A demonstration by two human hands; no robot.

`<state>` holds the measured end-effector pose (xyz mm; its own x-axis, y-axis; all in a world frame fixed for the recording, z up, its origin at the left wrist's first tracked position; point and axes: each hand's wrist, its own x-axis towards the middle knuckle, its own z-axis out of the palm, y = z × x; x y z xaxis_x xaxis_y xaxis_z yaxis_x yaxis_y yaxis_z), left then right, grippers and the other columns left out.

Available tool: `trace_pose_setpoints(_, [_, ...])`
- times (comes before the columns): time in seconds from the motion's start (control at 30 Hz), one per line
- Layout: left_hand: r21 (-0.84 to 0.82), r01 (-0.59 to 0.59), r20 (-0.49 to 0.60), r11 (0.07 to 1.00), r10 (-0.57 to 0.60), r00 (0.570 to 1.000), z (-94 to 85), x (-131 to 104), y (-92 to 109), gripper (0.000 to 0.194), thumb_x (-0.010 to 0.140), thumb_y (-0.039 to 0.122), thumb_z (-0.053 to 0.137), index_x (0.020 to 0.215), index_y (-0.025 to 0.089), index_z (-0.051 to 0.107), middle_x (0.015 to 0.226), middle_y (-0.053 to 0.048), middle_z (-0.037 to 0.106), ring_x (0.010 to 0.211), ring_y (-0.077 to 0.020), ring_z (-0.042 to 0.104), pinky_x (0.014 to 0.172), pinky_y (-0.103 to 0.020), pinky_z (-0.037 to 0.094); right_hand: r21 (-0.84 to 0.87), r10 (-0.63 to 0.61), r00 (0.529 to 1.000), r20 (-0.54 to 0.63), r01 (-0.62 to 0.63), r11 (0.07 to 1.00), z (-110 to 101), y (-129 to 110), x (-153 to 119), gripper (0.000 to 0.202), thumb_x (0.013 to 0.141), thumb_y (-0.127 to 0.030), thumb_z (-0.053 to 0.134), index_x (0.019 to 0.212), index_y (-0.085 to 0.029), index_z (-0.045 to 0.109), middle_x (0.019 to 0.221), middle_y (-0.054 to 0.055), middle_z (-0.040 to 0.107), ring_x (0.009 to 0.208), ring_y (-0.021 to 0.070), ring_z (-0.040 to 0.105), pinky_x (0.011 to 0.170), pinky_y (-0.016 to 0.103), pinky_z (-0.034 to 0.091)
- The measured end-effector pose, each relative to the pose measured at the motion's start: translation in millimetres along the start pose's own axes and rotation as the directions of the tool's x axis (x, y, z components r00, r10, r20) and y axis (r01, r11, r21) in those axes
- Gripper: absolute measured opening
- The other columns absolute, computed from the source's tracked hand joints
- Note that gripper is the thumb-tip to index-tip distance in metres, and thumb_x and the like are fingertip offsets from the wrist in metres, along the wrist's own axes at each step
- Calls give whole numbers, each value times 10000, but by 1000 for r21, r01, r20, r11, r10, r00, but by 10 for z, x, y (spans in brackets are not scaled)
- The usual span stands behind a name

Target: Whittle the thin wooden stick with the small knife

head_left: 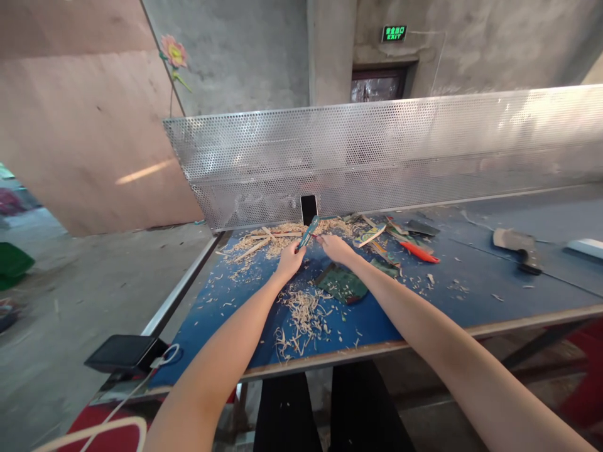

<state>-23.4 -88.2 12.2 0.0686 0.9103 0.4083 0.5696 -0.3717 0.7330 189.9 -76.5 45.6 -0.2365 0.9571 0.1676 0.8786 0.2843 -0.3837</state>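
My left hand (289,261) is closed round the lower end of a narrow blue-green painted strip (309,231), which tilts up toward the right. Just to its right, my right hand (335,248) pinches a thin reddish stick-like tool (315,236) whose tip is at or very near the strip; its kind is too small to make out. Pale wood shavings (304,317) lie heaped below the hands, and more spread behind them. Under my right forearm rests a flat dark green piece (343,282). A phone (309,209) stands upright behind the strip.
A perforated metal panel (282,144) runs along the table's back. To the right lie a red-handled tool (419,252), a painted flat piece (370,235) and a grey-black device (516,246). A black box (123,353) with a white cable is at the blue table's (424,314) left corner.
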Motion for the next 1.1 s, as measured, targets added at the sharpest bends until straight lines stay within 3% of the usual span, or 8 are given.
trace_pose_setpoints(0.17, [-19, 19, 39, 1000, -19, 999, -54, -11, 59, 145, 1062, 263, 667, 958, 206, 751, 716, -3, 631, 728, -236, 642, 743, -321, 421, 10, 38, 999, -32, -38, 999, 59, 47, 54, 563, 1290, -405, 342, 1428, -123, 810, 1385, 260, 853, 1297, 347, 815, 1022, 356, 552])
trace_pose_setpoints(0.4, [16, 3, 82, 1000, -5, 997, -43, -42, 53, 208, 1081, 286, 674, 890, 217, 716, 711, -15, 640, 723, -244, 644, 734, -334, 405, 63, 107, 986, -128, -100, 993, 52, 288, 194, 633, 1295, -399, 280, 1367, -91, 828, 1304, 278, 865, 1244, 338, 823, 997, 339, 555])
trace_pose_setpoints(0.57, [31, 0, 104, 1000, -3, 995, -21, -46, 23, 246, 1098, 304, 663, 872, 222, 715, 735, -39, 676, 729, -256, 672, 713, -340, 402, 98, 112, 978, -178, -96, 991, 47, 480, 223, 599, 1296, -445, 330, 1196, -151, 843, 1194, 209, 884, 1154, 320, 824, 901, 299, 530])
trace_pose_setpoints(0.8, [32, 21, 105, 999, -24, 994, -9, -18, -19, 251, 1111, 338, 644, 953, 200, 782, 747, -50, 693, 733, -266, 677, 712, -346, 412, 107, 50, 986, -156, -33, 994, 104, 446, 209, 628, 1283, -506, 405, 892, -215, 800, 932, 129, 859, 934, 286, 815, 796, 288, 501])
trace_pose_setpoints(1.1, [35, 3, 106, 999, -7, 994, -38, -49, 12, 225, 1112, 322, 642, 1031, 193, 808, 720, -28, 655, 723, -258, 662, 729, -341, 415, 55, 101, 986, -129, -94, 994, 36, 367, 160, 674, 1288, -541, 362, 1154, -130, 879, 1248, 261, 884, 1205, 353, 835, 1016, 342, 554])
